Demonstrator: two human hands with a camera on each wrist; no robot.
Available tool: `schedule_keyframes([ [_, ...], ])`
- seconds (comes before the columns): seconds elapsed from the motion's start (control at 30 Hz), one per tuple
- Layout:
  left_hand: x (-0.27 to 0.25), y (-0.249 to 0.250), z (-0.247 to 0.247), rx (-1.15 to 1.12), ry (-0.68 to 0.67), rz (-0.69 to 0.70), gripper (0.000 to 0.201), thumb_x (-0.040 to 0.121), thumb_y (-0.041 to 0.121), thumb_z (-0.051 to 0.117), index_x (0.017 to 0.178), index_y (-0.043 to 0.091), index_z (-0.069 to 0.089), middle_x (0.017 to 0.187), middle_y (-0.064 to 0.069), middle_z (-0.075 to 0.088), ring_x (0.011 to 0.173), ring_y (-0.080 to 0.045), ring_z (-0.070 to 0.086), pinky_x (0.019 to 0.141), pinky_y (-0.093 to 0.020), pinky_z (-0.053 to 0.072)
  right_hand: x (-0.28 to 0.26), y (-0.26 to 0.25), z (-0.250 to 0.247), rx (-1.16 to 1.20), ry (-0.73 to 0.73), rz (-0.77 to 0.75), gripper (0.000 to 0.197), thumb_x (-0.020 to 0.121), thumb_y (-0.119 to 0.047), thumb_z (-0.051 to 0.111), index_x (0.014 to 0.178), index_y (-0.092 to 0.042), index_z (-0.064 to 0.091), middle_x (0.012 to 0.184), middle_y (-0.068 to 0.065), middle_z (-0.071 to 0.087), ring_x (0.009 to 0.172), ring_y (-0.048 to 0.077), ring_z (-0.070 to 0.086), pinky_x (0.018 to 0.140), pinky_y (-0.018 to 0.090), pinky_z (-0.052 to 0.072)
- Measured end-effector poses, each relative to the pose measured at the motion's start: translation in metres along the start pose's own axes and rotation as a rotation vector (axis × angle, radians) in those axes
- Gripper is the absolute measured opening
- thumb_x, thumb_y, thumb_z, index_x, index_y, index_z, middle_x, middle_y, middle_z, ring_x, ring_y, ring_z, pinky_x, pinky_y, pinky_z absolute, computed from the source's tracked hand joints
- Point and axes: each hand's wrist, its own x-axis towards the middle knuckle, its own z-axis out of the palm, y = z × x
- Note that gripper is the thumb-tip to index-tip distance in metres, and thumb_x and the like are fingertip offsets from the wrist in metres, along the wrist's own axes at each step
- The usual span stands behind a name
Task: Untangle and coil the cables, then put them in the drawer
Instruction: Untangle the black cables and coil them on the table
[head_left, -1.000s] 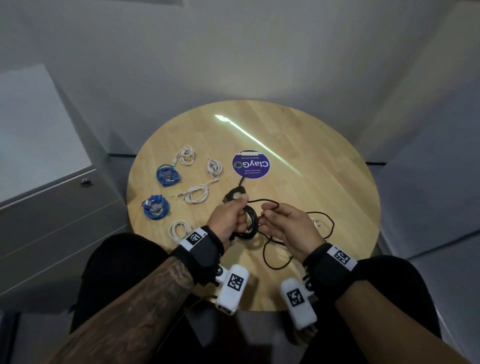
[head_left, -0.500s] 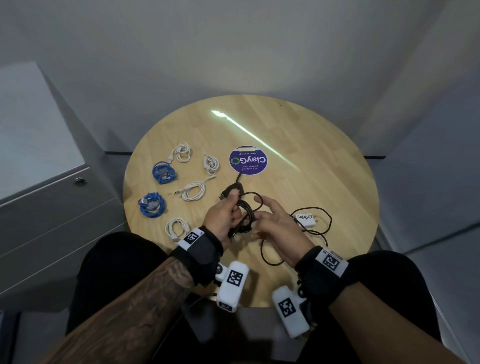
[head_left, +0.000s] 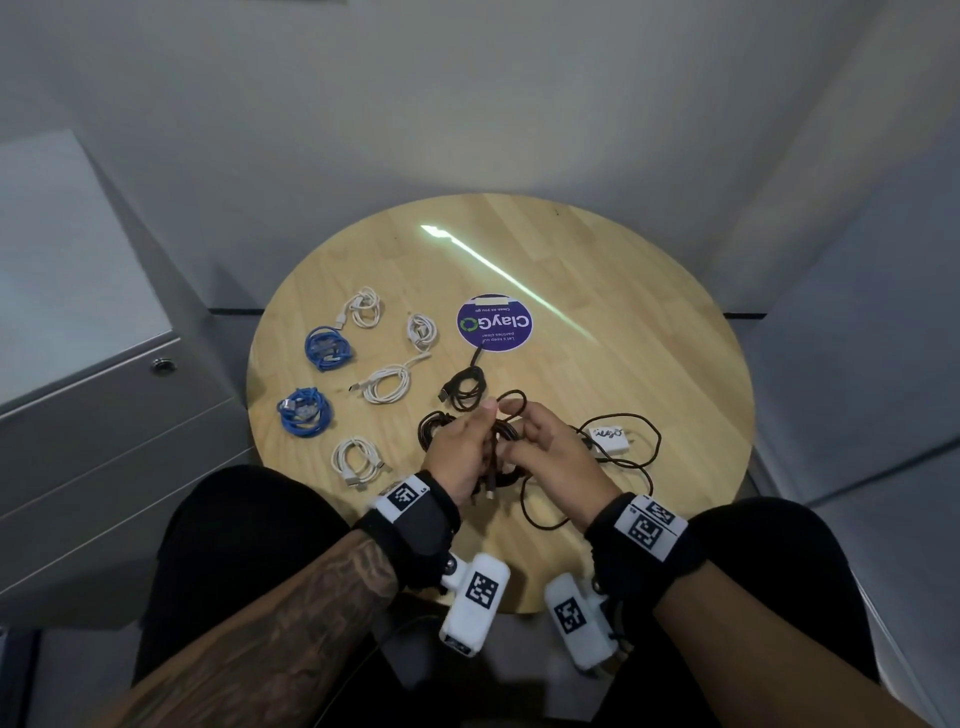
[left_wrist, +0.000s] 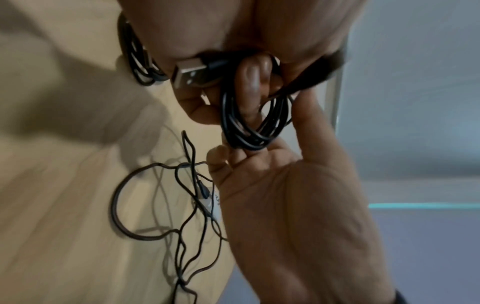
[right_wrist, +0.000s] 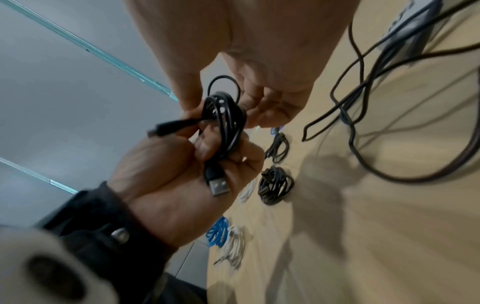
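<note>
A coiled black cable (head_left: 500, 439) with a USB plug (right_wrist: 219, 185) is gripped in my left hand (head_left: 467, 441), fingers curled through the loops (left_wrist: 249, 127). From the right, my right hand (head_left: 540, 447) pinches the same coil (right_wrist: 226, 123) between thumb and fingertips. Both hands hover just above the near part of the round wooden table (head_left: 649, 322). Two other black coils (head_left: 462, 389) (head_left: 430, 427) lie beside the left hand. To the right, a loose black cable (head_left: 641, 457) sprawls around a white adapter (head_left: 609, 437).
Two blue coils (head_left: 326, 347) (head_left: 305, 413) and several white coils (head_left: 387, 383) lie on the table's left half. A purple round sticker (head_left: 494, 323) sits mid-table. A grey drawer cabinet (head_left: 104, 415) stands shut at the left. My knees are under the near edge.
My right hand let go of the loose loop, opened its fingers, then closed them on the coil. Both hands drew slightly toward me, away from the small black coil on the table.
</note>
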Motion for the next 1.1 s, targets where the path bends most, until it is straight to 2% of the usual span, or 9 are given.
schedule_keyframes([
  [0.1, -0.001, 0.007, 0.0, -0.127, 0.035, -0.07, 0.045, 0.096, 0.046, 0.051, 0.095, 0.002, 0.06, 0.047, 0.003, 0.053, 0.039, -0.01, 0.052, 0.047, -0.021, 0.045, -0.004, -0.002, 0.0, -0.162, -0.104, -0.043, 0.063, 0.077, 0.005, 0.069, 0.13, -0.026, 0.051, 0.1, -0.007, 0.063, 0.086, 0.001, 0.06, 0.08, 0.019, 0.047],
  [0.23, -0.005, 0.011, 0.001, -0.268, 0.017, -0.139, 0.036, 0.102, 0.036, 0.042, 0.078, 0.01, 0.048, 0.045, 0.004, 0.041, 0.032, -0.006, 0.04, 0.038, -0.015, 0.038, -0.005, -0.005, 0.001, -0.261, -0.171, -0.102, 0.078, 0.076, 0.013, 0.069, 0.141, -0.019, 0.039, 0.104, -0.013, 0.061, 0.073, -0.011, 0.061, 0.071, 0.007, 0.045],
  [0.33, -0.004, 0.008, 0.001, -0.254, -0.017, -0.15, 0.033, 0.102, 0.037, 0.044, 0.088, 0.009, 0.053, 0.052, 0.002, 0.046, 0.038, -0.006, 0.038, 0.038, -0.017, 0.034, -0.005, -0.002, 0.006, -0.239, -0.102, -0.126, 0.068, 0.073, 0.001, 0.081, 0.129, -0.017, 0.046, 0.096, -0.009, 0.067, 0.081, 0.0, 0.065, 0.082, 0.017, 0.049],
  [0.5, -0.007, 0.008, 0.005, -0.334, -0.127, -0.169, 0.037, 0.101, 0.033, 0.047, 0.11, 0.0, 0.061, 0.081, -0.011, 0.064, 0.066, -0.016, 0.061, 0.057, -0.023, 0.052, -0.006, -0.001, 0.003, -0.281, 0.046, -0.194, 0.037, 0.08, -0.011, 0.079, 0.108, -0.018, 0.055, 0.084, -0.012, 0.062, 0.075, -0.001, 0.058, 0.076, 0.017, 0.049],
  [0.57, -0.007, 0.008, 0.006, -0.298, -0.147, -0.147, 0.028, 0.101, 0.028, 0.047, 0.099, 0.004, 0.06, 0.064, 0.0, 0.056, 0.05, -0.009, 0.045, 0.046, -0.017, 0.038, -0.005, -0.005, 0.001, -0.195, 0.099, -0.162, 0.02, 0.088, -0.021, 0.075, 0.1, -0.014, 0.06, 0.079, -0.012, 0.063, 0.072, 0.002, 0.057, 0.073, 0.018, 0.049],
  [0.67, -0.009, 0.008, 0.011, -0.213, -0.109, -0.116, 0.015, 0.099, 0.021, 0.05, 0.1, 0.006, 0.053, 0.06, 0.004, 0.029, 0.044, -0.004, 0.023, 0.037, -0.015, 0.022, -0.001, -0.008, -0.001, -0.095, 0.166, -0.136, 0.024, 0.094, -0.028, 0.069, 0.089, -0.006, 0.061, 0.07, -0.005, 0.061, 0.067, 0.009, 0.055, 0.068, 0.024, 0.047],
  [0.77, -0.011, 0.011, 0.013, -0.289, -0.096, -0.156, 0.021, 0.1, 0.021, 0.048, 0.095, 0.005, 0.06, 0.06, 0.003, 0.031, 0.042, -0.003, 0.024, 0.037, -0.014, 0.019, 0.0, -0.009, -0.003, 0.001, 0.153, -0.118, 0.021, 0.094, -0.019, 0.068, 0.088, 0.0, 0.061, 0.07, -0.006, 0.063, 0.069, 0.008, 0.058, 0.07, 0.022, 0.05],
  [0.87, -0.012, 0.017, 0.011, -0.375, -0.129, -0.179, 0.019, 0.099, 0.023, 0.049, 0.092, 0.009, 0.058, 0.059, 0.004, 0.035, 0.043, -0.003, 0.025, 0.038, -0.014, 0.017, -0.001, -0.011, -0.006, 0.165, 0.12, -0.027, 0.017, 0.095, -0.015, 0.066, 0.094, 0.002, 0.064, 0.081, 0.007, 0.068, 0.08, 0.019, 0.063, 0.078, 0.032, 0.053],
  [1.1, -0.013, 0.018, 0.005, -0.122, -0.278, -0.002, 0.017, 0.086, 0.019, 0.064, 0.09, 0.003, 0.058, 0.05, 0.012, 0.038, 0.041, -0.001, 0.025, 0.039, -0.013, 0.025, 0.0, -0.019, -0.017, 0.445, 0.022, 0.179, 0.025, 0.086, -0.038, 0.065, 0.083, -0.014, 0.061, 0.076, 0.005, 0.057, 0.071, 0.018, 0.059, 0.071, 0.033, 0.049],
])
